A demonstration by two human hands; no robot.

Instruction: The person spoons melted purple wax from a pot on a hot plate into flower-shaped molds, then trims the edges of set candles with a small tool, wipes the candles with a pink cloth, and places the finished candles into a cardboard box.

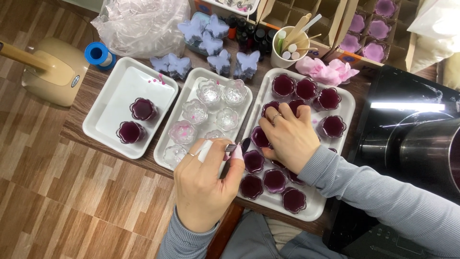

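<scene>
Hands over right tray (357,103), which is packed with flower-shaped cups of dark purple liquid. Right hand (287,136) lies flat, fingers spread, steadying a filled cup (260,137) near the tray's left edge. Left hand (206,184) pinches a thin dark tool (230,156), tip aimed at that cup. Middle tray (191,82) holds clear empty cups; left tray (110,103) holds two filled ones. Risk: cups sit touching, so a wrist nudge or sleeve drag could likely tip one and flood its neighbours. Tool hand crossing above the next filled cup (253,160) could drip or knock it.
</scene>
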